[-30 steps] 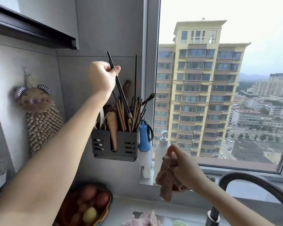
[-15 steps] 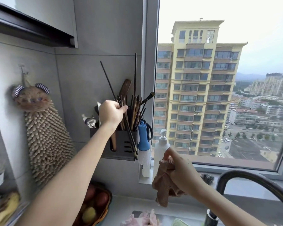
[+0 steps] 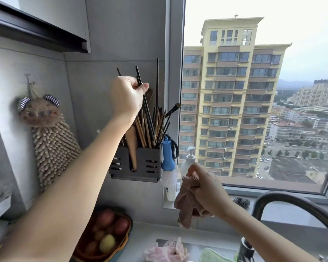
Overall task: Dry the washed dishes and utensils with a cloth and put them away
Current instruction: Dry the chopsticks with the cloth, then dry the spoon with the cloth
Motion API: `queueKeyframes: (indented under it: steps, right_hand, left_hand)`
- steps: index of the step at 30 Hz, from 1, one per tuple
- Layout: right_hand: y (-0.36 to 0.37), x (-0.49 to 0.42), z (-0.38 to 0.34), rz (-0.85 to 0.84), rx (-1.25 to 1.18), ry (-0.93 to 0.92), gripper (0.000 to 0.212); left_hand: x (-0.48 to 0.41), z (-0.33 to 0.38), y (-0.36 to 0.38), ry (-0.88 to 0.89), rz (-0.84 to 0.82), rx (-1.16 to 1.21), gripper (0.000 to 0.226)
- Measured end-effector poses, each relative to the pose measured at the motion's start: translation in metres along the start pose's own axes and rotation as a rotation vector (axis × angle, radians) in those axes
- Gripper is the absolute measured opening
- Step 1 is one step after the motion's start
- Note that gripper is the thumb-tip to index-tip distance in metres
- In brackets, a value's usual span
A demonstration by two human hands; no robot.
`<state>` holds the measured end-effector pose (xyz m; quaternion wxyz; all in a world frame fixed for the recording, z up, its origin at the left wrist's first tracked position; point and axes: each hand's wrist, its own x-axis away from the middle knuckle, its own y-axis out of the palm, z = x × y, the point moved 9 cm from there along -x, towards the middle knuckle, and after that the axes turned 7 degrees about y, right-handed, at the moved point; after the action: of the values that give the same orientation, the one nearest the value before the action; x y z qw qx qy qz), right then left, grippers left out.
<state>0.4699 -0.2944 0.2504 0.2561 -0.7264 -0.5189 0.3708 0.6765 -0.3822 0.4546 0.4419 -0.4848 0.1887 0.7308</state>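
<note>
Left hand pinches dark chopsticks near top ends, tips down in wall holder. Right hand grips bunched cloth below.

The single head-worn view looks forward at the utensil holder from close by. A window lies right of it.

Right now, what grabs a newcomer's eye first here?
The left hand, raised at centre, pinches dark chopsticks standing in the black wall-mounted utensil holder. Below right, the right hand grips a bunched pink cloth. A tall yellow apartment block fills the window.
</note>
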Motion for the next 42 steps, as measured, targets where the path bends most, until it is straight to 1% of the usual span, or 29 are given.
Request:
queueKeyframes:
  steps: [3, 6, 9, 11, 13, 16, 17, 19, 22, 25, 28, 29, 30, 31, 33, 34, 35, 37, 38, 39, 41, 42]
  right_hand:
    - [-0.001, -0.001, -0.002, 0.006, -0.01, 0.012, 0.025]
    - [-0.001, -0.003, -0.003, 0.001, -0.009, 0.019, 0.028]
    - [-0.004, -0.002, -0.007, 0.012, -0.021, 0.005, 0.023]
    - [-0.007, -0.002, -0.009, 0.015, -0.032, -0.005, 0.019]
    - [-0.008, -0.002, -0.009, 0.013, -0.034, -0.01, 0.018]
    - [-0.009, -0.002, -0.006, -0.017, -0.05, -0.001, 0.023]
    - [-0.009, -0.001, -0.005, -0.027, -0.065, 0.001, 0.025]
    - [-0.011, 0.001, -0.002, -0.037, -0.102, 0.004, 0.028]
    - [-0.016, 0.006, 0.006, -0.029, -0.139, 0.015, 0.03]
    - [-0.026, 0.018, 0.018, -0.014, -0.186, 0.028, 0.03]
    - [-0.046, 0.039, 0.034, 0.015, -0.252, 0.049, 0.027]
    - [-0.054, 0.05, 0.04, 0.024, -0.29, 0.056, 0.026]
    - [-0.064, 0.061, 0.047, 0.036, -0.321, 0.059, 0.023]
    - [-0.075, 0.074, 0.053, 0.052, -0.355, 0.06, 0.021]
    - [-0.101, 0.104, 0.068, 0.08, -0.467, 0.079, 0.019]
    - [-0.114, 0.119, 0.078, 0.083, -0.535, 0.096, 0.021]
    - [-0.127, 0.134, 0.088, 0.082, -0.605, 0.121, 0.024]
    - [-0.153, 0.162, 0.112, 0.079, -0.745, 0.18, 0.023]
    - [-0.166, 0.175, 0.126, 0.08, -0.803, 0.204, 0.026]
    - [-0.179, 0.189, 0.137, 0.075, -0.85, 0.218, 0.031]
    - [-0.202, 0.215, 0.158, 0.074, -0.893, 0.235, 0.038]
    - [-0.213, 0.229, 0.17, 0.105, -0.871, 0.244, 0.04]
  left_hand:
    - [0.012, -0.024, 0.019, -0.057, -0.052, -0.057, 0.027]
    - [0.019, -0.039, 0.033, -0.09, -0.123, -0.094, 0.032]
    - [0.034, -0.052, 0.058, -0.141, -0.35, -0.165, 0.034]
    - [0.049, -0.061, 0.07, -0.187, -0.448, -0.202, 0.034]
    - [0.056, -0.063, 0.072, -0.208, -0.443, -0.185, 0.034]
    - [0.056, -0.056, 0.067, -0.233, -0.402, -0.075, 0.025]
    - [0.054, -0.051, 0.061, -0.228, -0.375, -0.062, 0.03]
    - [0.05, -0.035, 0.046, -0.176, -0.31, -0.114, 0.039]
    - [0.052, -0.003, 0.026, -0.075, -0.207, -0.156, 0.036]
    - [0.068, 0.023, 0.022, -0.018, -0.21, -0.138, 0.027]
    - [0.098, 0.059, 0.024, -0.012, -0.256, 0.017, 0.015]
    - [0.113, 0.073, 0.029, -0.02, -0.303, 0.086, 0.012]
    - [0.13, 0.089, 0.037, -0.029, -0.389, 0.159, 0.012]
    - [0.152, 0.105, 0.05, -0.034, -0.516, 0.231, 0.016]
    - [0.21, 0.136, 0.08, -0.077, -0.836, 0.384, 0.038]
    - [0.241, 0.149, 0.093, -0.136, -0.978, 0.463, 0.052]
    - [0.271, 0.16, 0.104, -0.193, -1.086, 0.531, 0.063]
    - [0.321, 0.182, 0.12, -0.227, -1.219, 0.599, 0.077]
    - [0.344, 0.193, 0.127, -0.241, -1.281, 0.625, 0.079]
    - [0.367, 0.206, 0.134, -0.268, -1.35, 0.671, 0.076]
    - [0.409, 0.236, 0.144, -0.33, -1.501, 0.785, 0.06]
    - [0.429, 0.251, 0.149, -0.374, -1.56, 0.832, 0.051]
